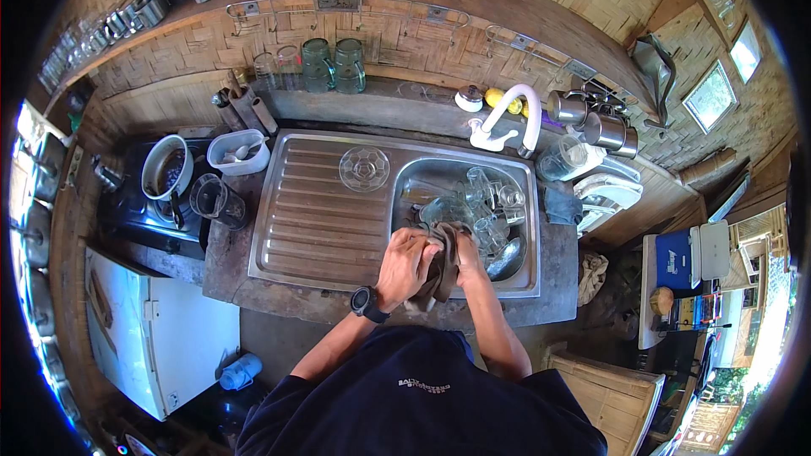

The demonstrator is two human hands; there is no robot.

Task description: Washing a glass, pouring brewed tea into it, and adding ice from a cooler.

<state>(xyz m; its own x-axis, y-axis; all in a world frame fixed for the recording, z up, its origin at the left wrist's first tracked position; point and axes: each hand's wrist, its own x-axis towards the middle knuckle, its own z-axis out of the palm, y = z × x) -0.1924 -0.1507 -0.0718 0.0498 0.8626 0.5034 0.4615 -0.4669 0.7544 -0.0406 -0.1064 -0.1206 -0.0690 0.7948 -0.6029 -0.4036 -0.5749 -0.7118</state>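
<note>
Apparently the work is in an early or middle stage: one clear glass dish (364, 170) stands alone on the ridged drainboard (304, 211), left of centre in the frame, while plenty of glassware (480, 181) is crowded into the sink basin (439, 167), right of centre, along with a shiny metal bowl (507, 260). Whether the lone dish is finished with, the view does not show. The brown cloth (440, 274) is at the centre of the frame, bunched over the basin's near rim, above the worktop (553, 287). Its long axis runs mostly up and down the frame, the lower end leaning slightly left and hanging loose toward the bottom edge. The left hand (407, 260) has its grip drawn in, thumb and fingers pinching the cloth from the left; the right hand (470, 263) appears closed on its right side, fingertips hidden. Whether anything is wrapped inside, I cannot tell
</note>
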